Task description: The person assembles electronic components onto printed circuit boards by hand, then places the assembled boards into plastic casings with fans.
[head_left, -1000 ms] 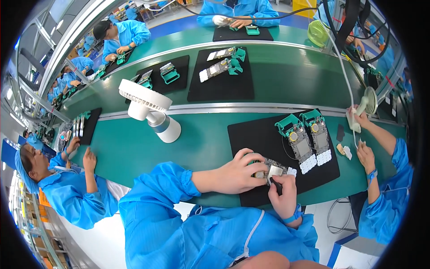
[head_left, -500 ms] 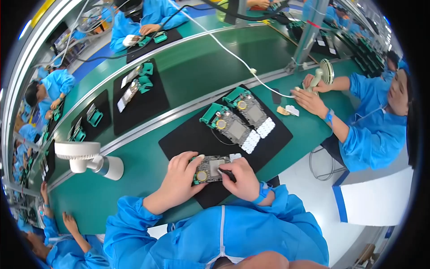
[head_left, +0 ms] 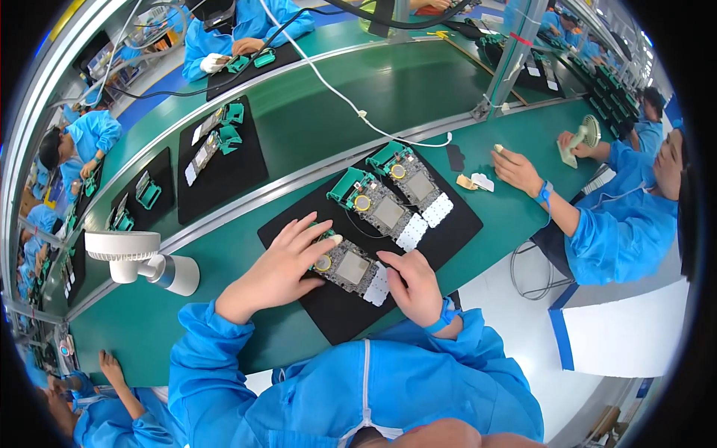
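Note:
A circuit board (head_left: 349, 267) with a square metal plate, a round yellow-ringed part and a white end piece lies tilted on a black mat (head_left: 340, 317) before me. Over its left end is my left hand (head_left: 280, 257), fingers spread, a pale cover on one fingertip; the palm hides that end. Beside the white end is my right hand (head_left: 417, 287), its fingers curled in. Something dark shows between its thumb and index finger, too unclear to name. Just beyond, two similar boards (head_left: 381, 209) (head_left: 418, 183) with green brackets rest side by side on the mat.
At left stands a white desk fan (head_left: 123, 246). A white cable (head_left: 336, 89) hangs across and ends near a small dark piece (head_left: 455, 158). A co-worker (head_left: 627, 216) at right holds a small fan (head_left: 582, 138). Beyond the metal rail (head_left: 216, 220), mats carry more boards.
My left hand's fingers have lifted and spread, and my right hand has drawn back to the board's white end. The board now lies lower right. The co-worker's fan has moved right, away from the cable.

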`<action>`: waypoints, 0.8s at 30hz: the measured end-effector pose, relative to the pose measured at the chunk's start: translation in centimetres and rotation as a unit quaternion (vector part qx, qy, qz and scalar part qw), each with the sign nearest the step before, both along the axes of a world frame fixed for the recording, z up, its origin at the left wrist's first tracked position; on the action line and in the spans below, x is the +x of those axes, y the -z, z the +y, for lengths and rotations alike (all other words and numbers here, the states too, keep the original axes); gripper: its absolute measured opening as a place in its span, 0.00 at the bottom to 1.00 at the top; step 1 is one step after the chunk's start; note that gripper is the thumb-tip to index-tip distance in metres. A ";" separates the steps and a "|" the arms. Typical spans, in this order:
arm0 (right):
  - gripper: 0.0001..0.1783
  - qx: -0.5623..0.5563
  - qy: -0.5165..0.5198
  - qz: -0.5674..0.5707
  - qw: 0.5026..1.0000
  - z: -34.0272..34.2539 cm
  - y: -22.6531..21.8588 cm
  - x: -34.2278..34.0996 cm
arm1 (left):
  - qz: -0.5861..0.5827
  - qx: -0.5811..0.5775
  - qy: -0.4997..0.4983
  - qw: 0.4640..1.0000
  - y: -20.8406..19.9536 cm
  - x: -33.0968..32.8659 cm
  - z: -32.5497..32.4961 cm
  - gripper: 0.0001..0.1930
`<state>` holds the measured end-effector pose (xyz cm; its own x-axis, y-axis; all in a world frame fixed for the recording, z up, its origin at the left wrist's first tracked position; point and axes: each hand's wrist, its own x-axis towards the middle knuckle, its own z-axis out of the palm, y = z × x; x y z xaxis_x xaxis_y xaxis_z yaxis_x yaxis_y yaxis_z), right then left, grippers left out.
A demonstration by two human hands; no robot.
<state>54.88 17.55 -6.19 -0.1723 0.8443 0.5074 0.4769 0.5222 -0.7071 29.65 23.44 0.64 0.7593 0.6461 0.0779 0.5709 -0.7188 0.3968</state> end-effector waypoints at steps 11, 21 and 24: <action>0.22 0.024 0.039 -0.074 0.996 0.1 0.1 0.7 | 0.003 0.040 -0.341 0.939 -1.8 0.3 -5.6 0.09; 0.15 -0.015 0.008 -0.219 0.976 -0.9 -0.1 -0.2 | -0.391 -0.589 -0.289 0.645 3.9 0.8 -5.7 0.16; 0.15 -0.063 -0.046 -0.145 0.986 -1.7 -1.0 0.0 | -0.411 -0.587 -0.288 0.635 4.1 -0.1 -4.5 0.15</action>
